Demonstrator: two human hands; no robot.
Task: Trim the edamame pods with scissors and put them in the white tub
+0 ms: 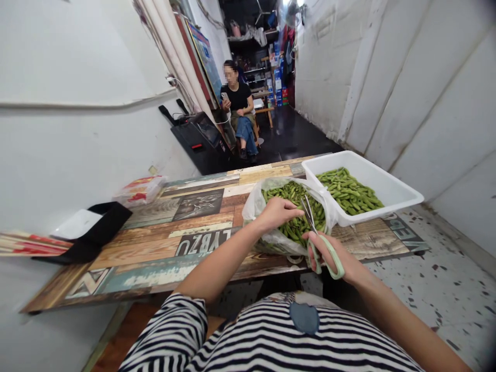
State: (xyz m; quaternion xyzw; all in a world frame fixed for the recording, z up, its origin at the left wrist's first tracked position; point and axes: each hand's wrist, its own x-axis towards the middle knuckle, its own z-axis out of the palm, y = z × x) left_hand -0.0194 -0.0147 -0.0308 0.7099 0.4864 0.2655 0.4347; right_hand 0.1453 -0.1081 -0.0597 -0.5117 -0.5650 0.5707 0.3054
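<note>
My right hand [329, 256] holds green-handled scissors [334, 258], their metal blades spread apart and pointing up over a clear plastic bag [254, 202]. Green pods [289, 192] fill the open bag. Over the left part of the bag is my left hand [278, 213], its fingers pinched together near the blade tips; whatever is between them is too small to make out. Just beyond the bag to the right, a white tray [401, 194] holds more green pods [349, 191].
The patchwork-patterned table [209, 227] carries a packet in clear plastic [141, 190] and a black holder [112, 222] with red-and-white wrapped sticks [34, 244] at the left. Beyond the table, a person [240, 103] sits with a phone beside a black machine [201, 139].
</note>
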